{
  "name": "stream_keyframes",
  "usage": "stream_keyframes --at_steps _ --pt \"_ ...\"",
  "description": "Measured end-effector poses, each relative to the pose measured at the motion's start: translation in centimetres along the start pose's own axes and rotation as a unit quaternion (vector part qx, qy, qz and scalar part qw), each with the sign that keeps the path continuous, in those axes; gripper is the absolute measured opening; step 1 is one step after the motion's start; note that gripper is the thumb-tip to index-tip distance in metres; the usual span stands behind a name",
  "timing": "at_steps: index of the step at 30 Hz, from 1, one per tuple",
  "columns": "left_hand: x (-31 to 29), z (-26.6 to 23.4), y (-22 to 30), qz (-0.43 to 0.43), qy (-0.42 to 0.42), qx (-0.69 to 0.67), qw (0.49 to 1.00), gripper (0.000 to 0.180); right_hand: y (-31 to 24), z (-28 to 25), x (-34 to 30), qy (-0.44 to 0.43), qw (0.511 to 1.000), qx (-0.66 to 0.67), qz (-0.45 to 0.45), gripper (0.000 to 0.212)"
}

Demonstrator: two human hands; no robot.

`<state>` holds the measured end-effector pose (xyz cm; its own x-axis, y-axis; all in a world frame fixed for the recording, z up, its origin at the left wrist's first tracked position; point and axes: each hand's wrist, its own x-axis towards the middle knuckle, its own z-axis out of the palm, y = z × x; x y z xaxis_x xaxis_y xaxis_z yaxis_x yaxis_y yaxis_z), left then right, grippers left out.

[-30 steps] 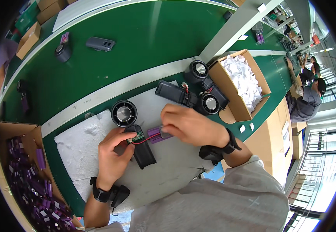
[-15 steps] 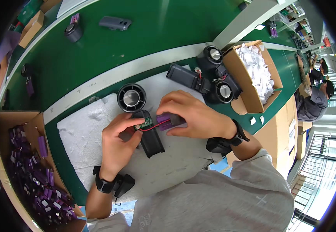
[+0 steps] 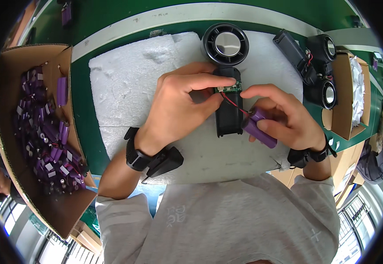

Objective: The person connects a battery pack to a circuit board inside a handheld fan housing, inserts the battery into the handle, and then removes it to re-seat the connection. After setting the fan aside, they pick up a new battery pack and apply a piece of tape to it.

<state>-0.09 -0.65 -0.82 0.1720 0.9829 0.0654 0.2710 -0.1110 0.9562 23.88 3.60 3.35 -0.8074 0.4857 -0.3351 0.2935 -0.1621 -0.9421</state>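
Observation:
A black device with a round fan head (image 3: pixel 227 44) and an open black handle housing (image 3: pixel 229 116) lies on a white foam pad (image 3: pixel 125 97). Near the top of the handle, my left hand (image 3: pixel 178 99) pinches a small green circuit board (image 3: pixel 232 87) between thumb and forefinger. Red and black wires (image 3: pixel 233 103) run from the board to a purple battery pack (image 3: pixel 260 127). My right hand (image 3: pixel 286 116) grips that pack just right of the handle, its forefinger stretched toward the board's right end. Part of the board is hidden under my left fingers.
A cardboard box (image 3: pixel 46 220) of purple battery packs (image 3: pixel 46 127) stands at left. Right of the pad lie black fan devices (image 3: pixel 325 94) with exposed wires, beside a carton (image 3: pixel 341 97) of white paper scraps (image 3: pixel 357 92). The green table (image 3: pixel 83 127) surrounds the pad.
The view has shifted, so the work appears farther right. My right hand has tilted the battery pack and brought it lower beside the handle. My left hand still pinches the board.

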Motion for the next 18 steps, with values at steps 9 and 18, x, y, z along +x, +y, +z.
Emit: stream_keyframes --at_steps 9,18 --pt "0.0 -0.4 0.2 0.055 -0.010 0.101 0.993 0.041 -0.1 -0.7 -0.6 -0.131 0.969 0.204 0.045 0.089" --pt "-0.2 0.2 0.0 0.099 0.024 0.132 0.986 0.041 0.1 -1.4 -0.1 -0.034 0.995 -0.028 -0.094 0.085"
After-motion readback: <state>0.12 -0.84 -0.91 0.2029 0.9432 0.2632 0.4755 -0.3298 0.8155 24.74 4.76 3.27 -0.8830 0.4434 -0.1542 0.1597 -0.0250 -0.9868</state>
